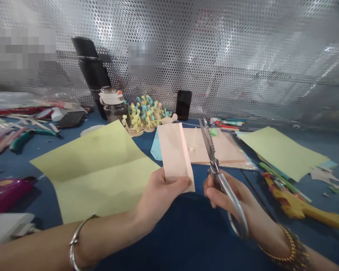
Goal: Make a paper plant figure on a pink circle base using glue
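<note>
A folded pale pink paper strip [173, 152] stands upright in my left hand [165, 190], pinched near its lower end between thumb and fingers. To its right, my right hand [228, 195] is closed around metal scissors [214, 163]. Their blades point up and away, slightly apart, and do not touch the strip. A large creased yellow-green sheet [101, 177] lies left of and partly behind my left hand. Behind the scissors rest pink sheets [227, 146] in a clear sleeve, and a light blue piece [156, 147] shows beside the strip.
Small paper flowers [147, 113], a lidded jar [115, 105], a black bottle [92, 71] and a phone [184, 105] line the perforated metal wall. Yellow-handled tool [299, 207] and green sheets [282, 150] lie right; green-handled pliers [22, 140] and a magenta tool [8, 192] lie left.
</note>
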`<state>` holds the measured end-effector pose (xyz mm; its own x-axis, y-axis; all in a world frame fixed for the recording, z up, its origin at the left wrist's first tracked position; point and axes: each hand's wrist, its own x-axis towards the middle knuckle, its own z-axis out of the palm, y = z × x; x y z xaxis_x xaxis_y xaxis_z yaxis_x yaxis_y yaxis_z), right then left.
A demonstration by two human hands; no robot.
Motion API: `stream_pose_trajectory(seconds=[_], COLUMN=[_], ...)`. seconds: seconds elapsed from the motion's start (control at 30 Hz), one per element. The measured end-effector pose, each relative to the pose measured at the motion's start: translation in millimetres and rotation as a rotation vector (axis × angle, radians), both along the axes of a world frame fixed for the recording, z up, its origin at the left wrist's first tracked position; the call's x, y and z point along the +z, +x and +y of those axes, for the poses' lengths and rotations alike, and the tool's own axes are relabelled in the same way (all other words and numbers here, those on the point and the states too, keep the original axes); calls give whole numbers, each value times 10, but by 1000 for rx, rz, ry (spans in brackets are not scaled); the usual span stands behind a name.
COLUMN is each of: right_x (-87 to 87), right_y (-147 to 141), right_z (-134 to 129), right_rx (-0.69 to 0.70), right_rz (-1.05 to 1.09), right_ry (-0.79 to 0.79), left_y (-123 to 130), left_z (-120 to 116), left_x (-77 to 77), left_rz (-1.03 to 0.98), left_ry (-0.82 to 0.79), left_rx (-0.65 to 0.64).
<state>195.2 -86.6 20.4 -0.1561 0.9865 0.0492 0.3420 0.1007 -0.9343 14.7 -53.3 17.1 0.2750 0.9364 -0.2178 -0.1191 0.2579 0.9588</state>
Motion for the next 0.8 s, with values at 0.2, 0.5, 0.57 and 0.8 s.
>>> stream_pose_trajectory(seconds=[0.2, 0.5, 0.57, 0.8], right_x=[-49, -144, -135, -143], right_y=[-10, -17, -15, -31], right_z=[-12, -17, -16, -3], right_rx=[-3, 9, 15, 13], right_rz=[94, 127, 130, 205], right_ry=[-24, 0, -14, -65], left_y=[20, 5, 0, 5], left_z=[-107, -97, -77, -100], left_x=[20, -15, -25, -17], left_rz=[-55, -100, -110, -222], left_ry=[-56, -55, -45, -77], left_rx=[-72, -59, -20, -136])
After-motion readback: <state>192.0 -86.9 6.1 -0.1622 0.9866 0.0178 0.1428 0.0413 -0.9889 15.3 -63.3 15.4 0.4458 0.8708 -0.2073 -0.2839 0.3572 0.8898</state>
